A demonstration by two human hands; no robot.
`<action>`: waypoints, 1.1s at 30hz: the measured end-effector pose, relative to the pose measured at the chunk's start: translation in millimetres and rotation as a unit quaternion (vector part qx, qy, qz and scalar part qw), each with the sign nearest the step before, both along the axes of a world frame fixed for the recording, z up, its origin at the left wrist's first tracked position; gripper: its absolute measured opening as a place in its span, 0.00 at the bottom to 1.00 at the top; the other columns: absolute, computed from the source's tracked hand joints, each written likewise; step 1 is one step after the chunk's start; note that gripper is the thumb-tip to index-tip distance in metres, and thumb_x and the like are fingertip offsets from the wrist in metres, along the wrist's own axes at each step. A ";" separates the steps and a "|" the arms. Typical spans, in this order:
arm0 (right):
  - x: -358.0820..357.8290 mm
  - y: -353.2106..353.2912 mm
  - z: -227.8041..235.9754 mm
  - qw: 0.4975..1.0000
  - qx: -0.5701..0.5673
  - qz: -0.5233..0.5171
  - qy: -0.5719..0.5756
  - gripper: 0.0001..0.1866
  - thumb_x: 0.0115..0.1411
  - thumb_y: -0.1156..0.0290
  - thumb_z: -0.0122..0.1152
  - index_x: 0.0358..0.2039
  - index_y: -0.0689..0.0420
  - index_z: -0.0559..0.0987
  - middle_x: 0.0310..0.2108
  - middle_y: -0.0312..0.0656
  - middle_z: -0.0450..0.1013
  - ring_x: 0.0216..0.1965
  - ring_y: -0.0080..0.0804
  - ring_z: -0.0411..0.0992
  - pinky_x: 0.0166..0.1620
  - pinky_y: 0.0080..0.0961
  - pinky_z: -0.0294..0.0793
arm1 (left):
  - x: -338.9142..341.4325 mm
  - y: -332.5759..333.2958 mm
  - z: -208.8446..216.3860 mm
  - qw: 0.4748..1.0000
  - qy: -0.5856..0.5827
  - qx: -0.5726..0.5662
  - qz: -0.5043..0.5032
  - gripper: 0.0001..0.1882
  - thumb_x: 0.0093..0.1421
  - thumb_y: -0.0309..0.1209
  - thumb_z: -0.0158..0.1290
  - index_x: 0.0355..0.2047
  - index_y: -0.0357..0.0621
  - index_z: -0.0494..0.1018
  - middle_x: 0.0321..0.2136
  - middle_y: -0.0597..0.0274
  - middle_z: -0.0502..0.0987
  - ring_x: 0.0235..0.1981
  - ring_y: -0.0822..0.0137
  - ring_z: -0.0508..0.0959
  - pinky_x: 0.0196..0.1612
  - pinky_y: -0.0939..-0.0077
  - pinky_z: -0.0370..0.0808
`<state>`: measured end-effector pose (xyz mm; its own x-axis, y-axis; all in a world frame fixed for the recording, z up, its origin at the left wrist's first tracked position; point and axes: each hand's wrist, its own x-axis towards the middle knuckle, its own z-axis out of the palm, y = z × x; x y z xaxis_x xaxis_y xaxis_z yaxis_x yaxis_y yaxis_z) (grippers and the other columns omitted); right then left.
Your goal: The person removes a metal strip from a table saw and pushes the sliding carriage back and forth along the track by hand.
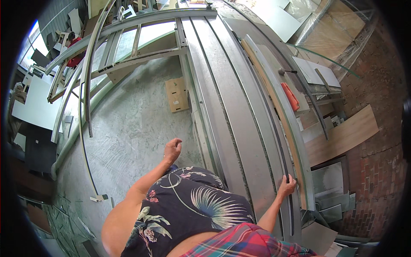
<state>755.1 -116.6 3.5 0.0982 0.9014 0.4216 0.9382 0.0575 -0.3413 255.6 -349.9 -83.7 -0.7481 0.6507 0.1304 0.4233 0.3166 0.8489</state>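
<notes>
Right hand [286, 186], fingers closed over the near end of a long dark strip [280, 141] lying on the grey saw table [239, 111] and running toward 12 o'clock; left hand [172, 150] loosely curled, empty, hanging over the concrete floor [128, 128]. Wooden board [278, 107] on edge just beside the strip at 3 o'clock; orange tool [290, 96] beyond it; small plywood offcut [177, 94] on the floor at 11 o'clock; metal frame [128, 51] farther off

The bench [239, 107] is grey with dark lines. A black strip [280, 145] runs along it, next to a brown wood strip [274, 94]. An orange tool [290, 96] lies there. The shirt [188, 205] is dark with flowers and leaves, the cloth [244, 242] red checked
</notes>
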 end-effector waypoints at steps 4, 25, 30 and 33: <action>33.9 -12.8 -2.8 1.000 -0.002 0.009 0.011 0.14 0.47 0.64 0.67 0.35 0.55 0.81 0.34 0.43 0.72 0.37 0.42 0.72 0.41 0.37 0.70 | 2.4 3.0 4.1 1.000 -0.008 -0.017 -0.008 0.08 0.53 0.26 0.49 0.32 0.40 0.75 0.24 0.49 0.76 0.26 0.55 0.76 0.32 0.67 0.71; -20.1 -37.9 28.9 0.997 0.046 0.029 0.061 0.19 0.54 0.59 0.61 0.43 0.56 0.77 0.42 0.46 0.69 0.45 0.43 0.68 0.47 0.38 0.67 | -69.0 37.2 0.5 1.000 0.002 -0.016 -0.020 0.08 0.54 0.27 0.48 0.33 0.42 0.75 0.28 0.49 0.76 0.30 0.54 0.77 0.34 0.66 0.72; -153.9 -42.2 40.8 0.977 0.023 0.182 0.110 0.22 0.53 0.59 0.60 0.45 0.58 0.75 0.45 0.48 0.67 0.49 0.45 0.65 0.52 0.41 0.63 | -160.0 67.3 5.9 0.996 0.054 0.026 0.058 0.07 0.54 0.27 0.48 0.32 0.40 0.74 0.23 0.51 0.75 0.26 0.57 0.76 0.32 0.69 0.72; -224.8 -52.5 40.0 0.972 -0.014 0.196 0.128 0.23 0.52 0.57 0.59 0.45 0.57 0.75 0.47 0.48 0.66 0.50 0.46 0.64 0.52 0.42 0.62 | -229.0 95.9 24.4 0.989 0.108 0.024 0.095 0.07 0.54 0.26 0.47 0.33 0.40 0.74 0.25 0.52 0.75 0.26 0.58 0.76 0.32 0.69 0.72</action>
<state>530.3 -169.1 43.6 -0.1564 0.9017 0.4031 0.7301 0.3804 -0.5676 26.6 -254.0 -59.4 -0.8070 0.4909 0.3281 0.5338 0.3689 0.7609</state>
